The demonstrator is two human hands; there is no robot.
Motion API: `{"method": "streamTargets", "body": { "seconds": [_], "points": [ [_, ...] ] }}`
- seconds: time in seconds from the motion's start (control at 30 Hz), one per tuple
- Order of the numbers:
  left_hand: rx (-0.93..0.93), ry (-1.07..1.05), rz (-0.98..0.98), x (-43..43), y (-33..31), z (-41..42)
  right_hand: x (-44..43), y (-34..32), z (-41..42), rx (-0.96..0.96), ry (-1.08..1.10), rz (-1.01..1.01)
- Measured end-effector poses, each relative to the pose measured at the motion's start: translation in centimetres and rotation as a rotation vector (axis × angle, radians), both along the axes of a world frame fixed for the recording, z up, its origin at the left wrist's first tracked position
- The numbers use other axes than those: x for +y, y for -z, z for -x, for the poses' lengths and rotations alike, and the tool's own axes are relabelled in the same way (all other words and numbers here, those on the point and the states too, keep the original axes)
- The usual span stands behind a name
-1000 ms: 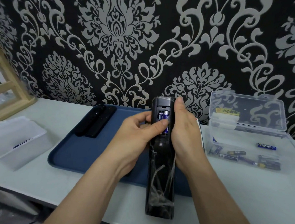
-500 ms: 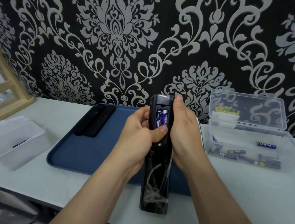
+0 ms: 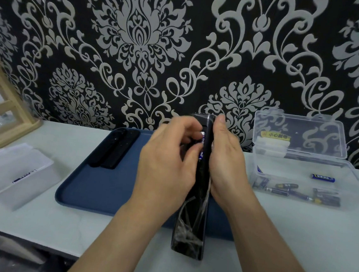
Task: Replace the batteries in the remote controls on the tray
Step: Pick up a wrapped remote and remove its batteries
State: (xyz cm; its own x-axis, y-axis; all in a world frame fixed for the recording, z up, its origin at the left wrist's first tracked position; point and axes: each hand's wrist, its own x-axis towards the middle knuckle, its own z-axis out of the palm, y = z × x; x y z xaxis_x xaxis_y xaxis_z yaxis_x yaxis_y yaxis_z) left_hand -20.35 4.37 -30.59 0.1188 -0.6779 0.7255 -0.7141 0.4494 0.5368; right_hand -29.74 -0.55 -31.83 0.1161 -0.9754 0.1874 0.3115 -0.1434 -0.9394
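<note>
Damask wallpaper (image 3: 138, 46) backs a pale tabletop (image 3: 60, 223) with a white box (image 3: 14, 176), a blue tray (image 3: 97, 189) bearing two remotes (image 3: 115, 150), a third remote (image 3: 190, 233) held over the tray, its battery (image 3: 202, 147) pinched in the left hand (image 3: 167, 167) grip, its body clasped in the right hand (image 3: 226, 161) grip, then a clear box (image 3: 299, 132) of batteries (image 3: 285, 192).

wall: black damask wallpaper (image 3: 139, 36) | left edge: pale wooden frame (image 3: 8, 109) | surface: white table (image 3: 294, 241)

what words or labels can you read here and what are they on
"小心", then blurred characters: yellow label on the clear box lid.
Blue battery in the clear box: print too small.
Batteries in the held remote: print blurred.
Blue strip in the white box: unreadable.
</note>
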Motion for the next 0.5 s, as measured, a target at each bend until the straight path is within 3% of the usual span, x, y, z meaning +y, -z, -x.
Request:
{"method": "streamTargets", "body": {
  "seconds": [0.23,0.5],
  "points": [
    [-0.161,-0.136,0.167,-0.49,0.4,0.04,0.02,0.08,-0.18,0.071,0.024,0.087],
    [-0.209,-0.116,0.13,-0.5,0.34,0.13,-0.11,0.35,-0.3,0.071,0.058,0.087]
  ]
}}
